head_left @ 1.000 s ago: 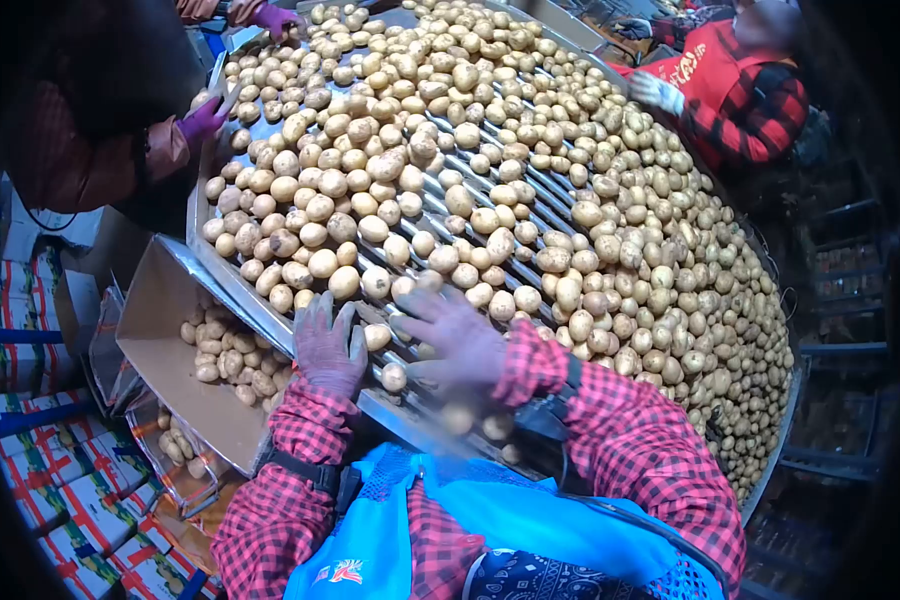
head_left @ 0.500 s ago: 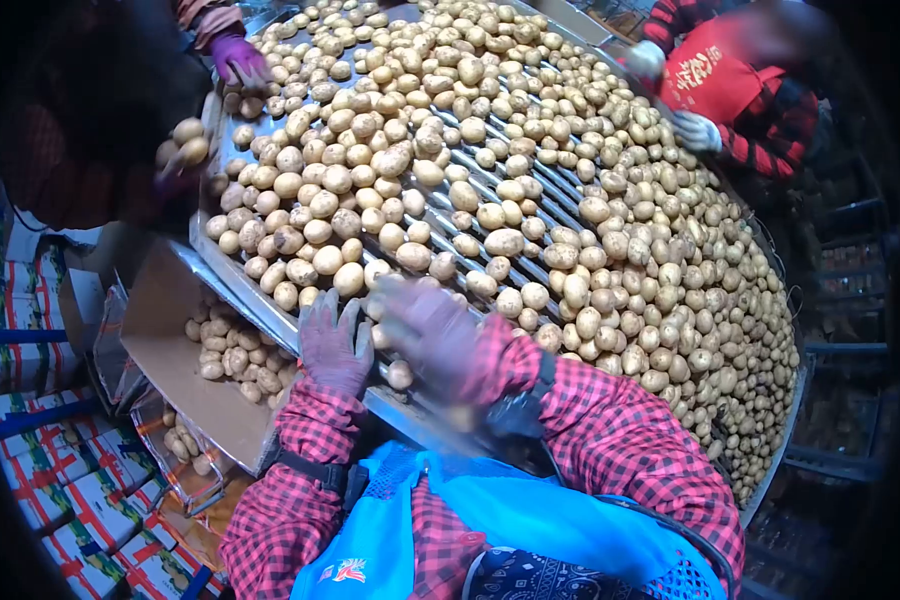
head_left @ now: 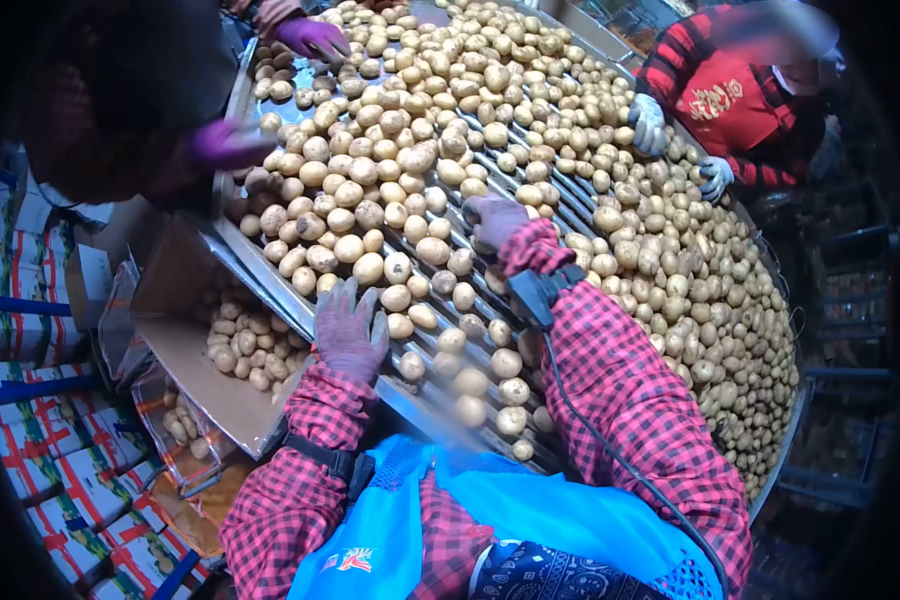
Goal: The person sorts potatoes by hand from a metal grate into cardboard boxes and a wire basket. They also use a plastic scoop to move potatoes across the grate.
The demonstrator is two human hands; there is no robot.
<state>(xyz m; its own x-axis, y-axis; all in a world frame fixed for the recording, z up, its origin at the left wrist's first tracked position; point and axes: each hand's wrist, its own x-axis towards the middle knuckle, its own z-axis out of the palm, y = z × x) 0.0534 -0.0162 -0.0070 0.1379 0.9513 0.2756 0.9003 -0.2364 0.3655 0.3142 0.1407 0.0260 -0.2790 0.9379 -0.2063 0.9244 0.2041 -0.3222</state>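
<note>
Farther out, the right hand [head_left: 495, 220] curls above a potato [head_left: 432, 250] just left of its fingers — grip can't be told. Nearer in, the left hand [head_left: 350, 328] lies flat & open at the rim [head_left: 260, 264].

A co-worker in a red plaid shirt and red apron [head_left: 715, 95] is standing at the far right rim of the roller surface [head_left: 260, 272], with both white-gloved hands [head_left: 648, 122] reaching onto it. Another person is leaning in from the left. Their purple-gloved hand [head_left: 315, 38] is working at the far end, and their second purple glove [head_left: 225, 145] is hovering at the left rim. An open cardboard box [head_left: 170, 290] is sitting tilted below that rim. Printed cartons [head_left: 80, 490] bound with blue straps [head_left: 20, 305] are standing stacked at lower left. Dark metal racking [head_left: 840, 300] is running along the right.
</note>
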